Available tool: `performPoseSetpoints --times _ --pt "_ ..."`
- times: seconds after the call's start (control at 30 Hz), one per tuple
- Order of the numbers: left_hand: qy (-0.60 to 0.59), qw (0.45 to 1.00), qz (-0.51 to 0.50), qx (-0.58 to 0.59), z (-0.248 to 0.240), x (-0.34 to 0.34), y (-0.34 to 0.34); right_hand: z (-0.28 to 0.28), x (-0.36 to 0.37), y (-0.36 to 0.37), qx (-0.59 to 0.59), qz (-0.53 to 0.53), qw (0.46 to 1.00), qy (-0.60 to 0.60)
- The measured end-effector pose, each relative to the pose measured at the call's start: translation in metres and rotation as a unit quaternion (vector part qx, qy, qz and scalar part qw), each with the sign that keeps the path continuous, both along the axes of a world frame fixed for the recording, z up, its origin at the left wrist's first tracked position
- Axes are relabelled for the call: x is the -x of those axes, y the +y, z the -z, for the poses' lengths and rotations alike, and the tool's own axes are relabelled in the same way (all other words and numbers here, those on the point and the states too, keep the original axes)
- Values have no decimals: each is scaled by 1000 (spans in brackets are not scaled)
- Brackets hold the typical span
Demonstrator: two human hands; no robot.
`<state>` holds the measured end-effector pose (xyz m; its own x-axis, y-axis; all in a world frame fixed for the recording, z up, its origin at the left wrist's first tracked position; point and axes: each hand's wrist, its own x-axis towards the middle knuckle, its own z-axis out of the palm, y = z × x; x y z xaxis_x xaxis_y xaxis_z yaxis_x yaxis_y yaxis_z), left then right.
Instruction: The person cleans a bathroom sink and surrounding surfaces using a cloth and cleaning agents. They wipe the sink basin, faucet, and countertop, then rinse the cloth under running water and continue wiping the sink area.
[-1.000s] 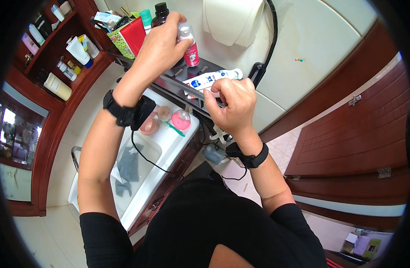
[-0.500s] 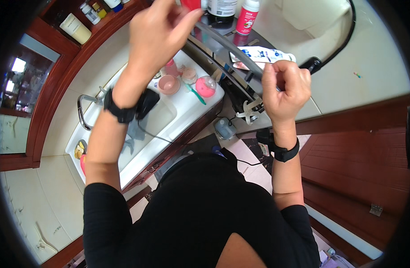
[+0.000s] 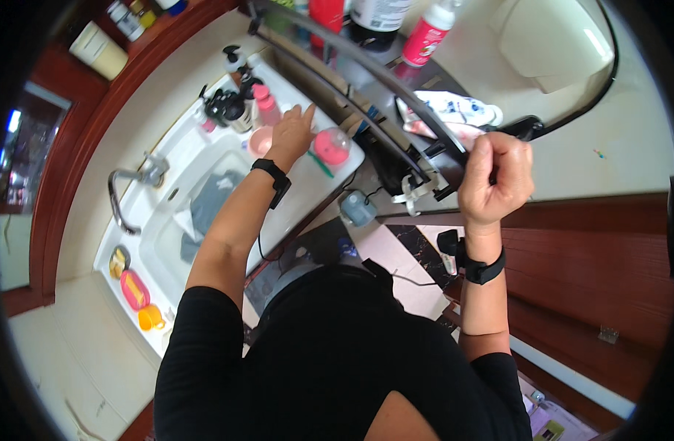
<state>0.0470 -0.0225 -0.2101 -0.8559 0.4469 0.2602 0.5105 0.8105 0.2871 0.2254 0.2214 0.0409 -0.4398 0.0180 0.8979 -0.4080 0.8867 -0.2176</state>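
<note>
The left hand (image 3: pixel 291 138) is palm down over the basin (image 3: pixel 282 222) ledge, fingers outstretched; whether they have closed on anything beneath is hidden. Just beside it, on the bowl side, sits a pink cup (image 3: pixel 260 142), mouth up; it looks light and stiff, best held round the wall or by the rim.

On the other side, near the basin's front right corner, is a domed container (image 3: pixel 331 147), pink under a clear top. It is probably smooth, a little slippery and crackable, so best spanned across its widest part; being round, it shows no long axis. Next to it a green toothbrush (image 3: pixel 321 166) lies roughly along the right edge, one end toward the front edge. Farther back a pink bottle (image 3: pixel 266 105) stands with its long axis upright.

The right hand (image 3: pixel 496 180) is curled into a fist at the shelf rail (image 3: pixel 381 73); I cannot tell whether it grips it.
</note>
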Motion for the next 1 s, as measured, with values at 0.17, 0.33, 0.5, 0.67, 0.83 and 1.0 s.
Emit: performPoseSetpoints --times 0.17,0.33,0.5,0.67,0.83,1.0 --pt "-79 987 -11 136 8 32 8 -8 2 -1 -21 -3 1000 -11" --pt "-41 997 -20 55 -30 3 -12 -10 2 -2 -11 5 1000 -12" --pt "-67 992 -12 -108 -65 -29 -38 -24 -5 -3 13 -11 998 -59" --pt "-390 790 -35 -472 -95 -65 -85 -76 -5 32 22 -174 933 -315" --pt "-388 727 38 -565 -190 -102 -86 -73 25 52 -192 -135 892 -387" --pt "-254 796 109 -538 -281 -111 -63 -77 45 41 -264 -96 855 -435"
